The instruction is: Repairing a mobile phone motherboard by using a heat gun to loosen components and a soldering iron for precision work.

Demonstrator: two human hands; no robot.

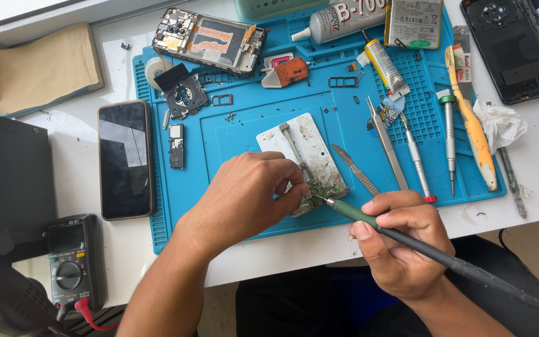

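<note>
On a blue mat (244,137), a dark phone (125,159) lies just off its left edge. Near the mat's front, the left hand (251,190) pinches its fingers on a small circuit board (322,190), steadying it on a white holder plate (304,146). The right hand (400,240), fingers clamped pen-style round a soldering iron (419,243), sets the tip on the board.

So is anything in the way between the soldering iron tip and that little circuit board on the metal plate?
Nothing visible. The soldering iron in the right hand already has its tip at the small circuit board; the left hand pinches it from the other side, fingers close by.
</note>
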